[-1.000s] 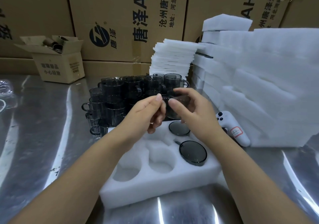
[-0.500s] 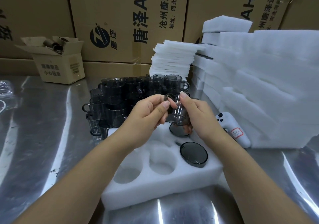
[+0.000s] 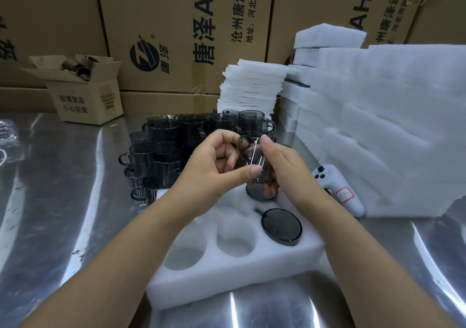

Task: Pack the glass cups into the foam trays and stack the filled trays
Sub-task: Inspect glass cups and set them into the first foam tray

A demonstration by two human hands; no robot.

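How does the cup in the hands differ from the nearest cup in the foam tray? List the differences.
The held cup is in the air, gripped by the left hand and right hand; the tray cup sits sunk in the foam tray, untouched. The held cup shows its side and handle loop; the tray cup mainly its round bottom, facing up. The held cup looks see-through, the tray cup nearly black. Both are smoky glass.

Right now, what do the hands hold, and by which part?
Both hold one smoky grey glass cup: the left hand pinches its wall near the handle, the right hand wraps the opposite wall.
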